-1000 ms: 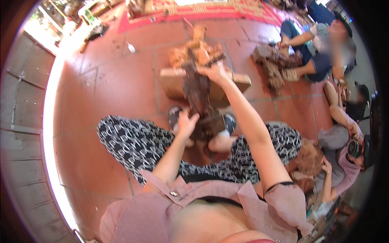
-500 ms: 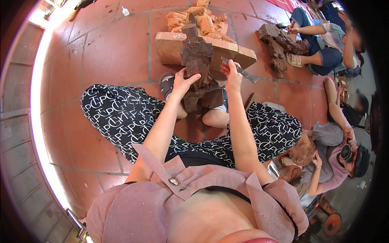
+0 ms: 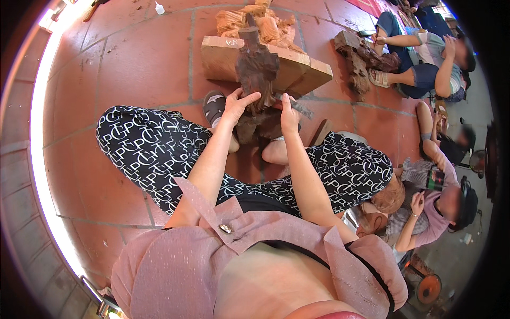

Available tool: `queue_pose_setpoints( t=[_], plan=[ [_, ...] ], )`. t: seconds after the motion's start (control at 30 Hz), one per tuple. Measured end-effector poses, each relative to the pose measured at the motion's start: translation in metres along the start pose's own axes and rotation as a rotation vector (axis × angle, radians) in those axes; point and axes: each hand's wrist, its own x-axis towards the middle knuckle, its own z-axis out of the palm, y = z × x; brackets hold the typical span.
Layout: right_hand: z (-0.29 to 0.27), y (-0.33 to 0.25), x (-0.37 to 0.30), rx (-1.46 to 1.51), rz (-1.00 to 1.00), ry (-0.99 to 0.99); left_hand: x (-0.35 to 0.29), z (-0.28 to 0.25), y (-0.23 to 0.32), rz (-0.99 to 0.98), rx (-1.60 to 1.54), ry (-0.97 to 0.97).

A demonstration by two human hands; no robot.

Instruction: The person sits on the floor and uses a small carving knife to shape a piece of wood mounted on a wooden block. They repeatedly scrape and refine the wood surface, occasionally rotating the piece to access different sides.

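Note:
A dark brown wood carving (image 3: 257,69) of a robed figure stands between my legs on a blocky base. My left hand (image 3: 237,106) is wrapped round the left side of its lower part, thumb on the front. Close against the right side, my right hand (image 3: 289,117) is closed on a flat grey strip (image 3: 303,109). Its far end reaches the carving's folds; whether it is sandpaper or a blade I cannot make out. Partly hidden behind the figure is a pale wooden block (image 3: 297,69) with an orange-brown carving (image 3: 228,24) on top.
On the right, a person (image 3: 441,58) sits beside another dark carving (image 3: 353,58). Further down on that side sits a second person (image 3: 441,207), near an orange fan (image 3: 429,288). A small white bottle (image 3: 159,8) stands on the red tiled floor (image 3: 122,69).
My right hand has come down and left, bringing the grey strip from the carving's side up against it. The left hand keeps its hold. The whole view has shifted slightly.

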Motion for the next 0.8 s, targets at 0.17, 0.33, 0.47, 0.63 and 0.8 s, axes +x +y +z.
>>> queue_pose_setpoints(
  t=[0.17, 0.33, 0.47, 0.63, 0.8],
  plan=[
    [0.004, 0.016, 0.005, 0.072, 0.055, 0.012, 0.01, 0.001, -0.01, -0.014, 0.022, 0.03],
    [0.008, -0.003, -0.009, 0.288, 0.123, -0.011, 0.006, 0.002, -0.004, -0.014, 0.124, 0.075],
    [0.007, -0.004, -0.013, 0.371, 0.231, 0.004, 0.009, 0.002, -0.008, 0.019, 0.258, 0.102],
    [0.007, 0.019, -0.007, 0.212, 0.17, 0.137, 0.015, 0.003, -0.013, 0.057, 0.306, 0.097],
    [-0.005, -0.046, -0.01, 0.355, 0.102, 0.125, -0.003, 0.006, 0.004, 0.055, 0.362, 0.095]
  ],
)
